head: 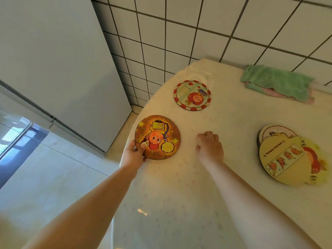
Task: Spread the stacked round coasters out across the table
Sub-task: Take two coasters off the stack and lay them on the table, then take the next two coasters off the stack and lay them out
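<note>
An orange cartoon coaster [158, 137] lies near the table's left edge, and my left hand [133, 154] pinches its near-left rim. A red-rimmed coaster [192, 95] lies flat farther back, on its own. At the right, the remaining stack of coasters [287, 159] sits fanned, a yellow one on top. My right hand [209, 145] rests on the tablecloth between the orange coaster and the stack, its fingers curled and nothing in them.
The table [224, 126] carries a pale patterned cloth and stands against a white tiled wall [197, 33]. A green cloth [274, 81] over a pink one lies at the back right. A white fridge [53, 60] stands to the left, beyond the table edge.
</note>
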